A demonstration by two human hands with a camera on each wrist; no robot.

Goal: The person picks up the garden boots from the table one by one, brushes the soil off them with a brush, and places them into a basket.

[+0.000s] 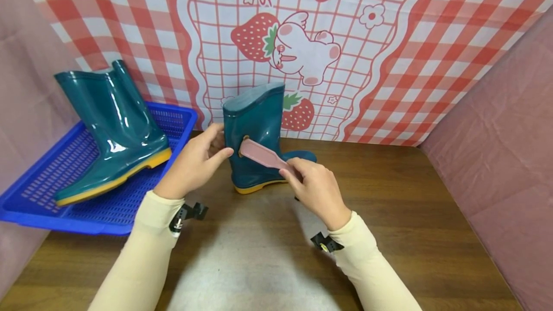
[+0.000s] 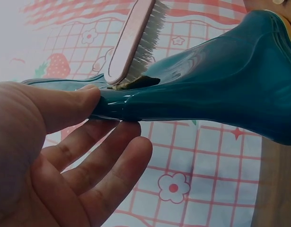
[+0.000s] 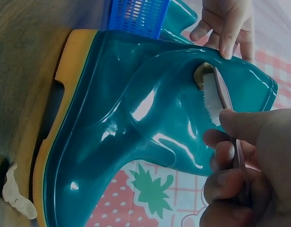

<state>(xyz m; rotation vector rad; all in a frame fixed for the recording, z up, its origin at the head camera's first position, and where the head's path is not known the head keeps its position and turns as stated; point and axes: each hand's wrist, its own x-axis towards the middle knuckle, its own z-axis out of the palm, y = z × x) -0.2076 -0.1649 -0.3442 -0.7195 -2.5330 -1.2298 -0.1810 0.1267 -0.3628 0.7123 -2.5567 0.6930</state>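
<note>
Pink flat brush [image 1: 261, 153] with pale bristles, gripped in right hand [image 1: 318, 188], slanting leftward from it to brown smear [image 3: 200, 74] on glossy teal, yellow-soled rubber boot [image 1: 261, 126], shaft-upright between hands, edge pinched by nearer left hand [image 1: 193, 162].

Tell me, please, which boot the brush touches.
The boot on the wooden table, where the brush meets a brown patch; the other boot sits in the blue basket.

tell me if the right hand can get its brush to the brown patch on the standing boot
Yes, it seems so: the right hand holds the brush with its bristles against the brown patch, and the left hand, gripping the boot at its back, does not cover the patch.
</note>
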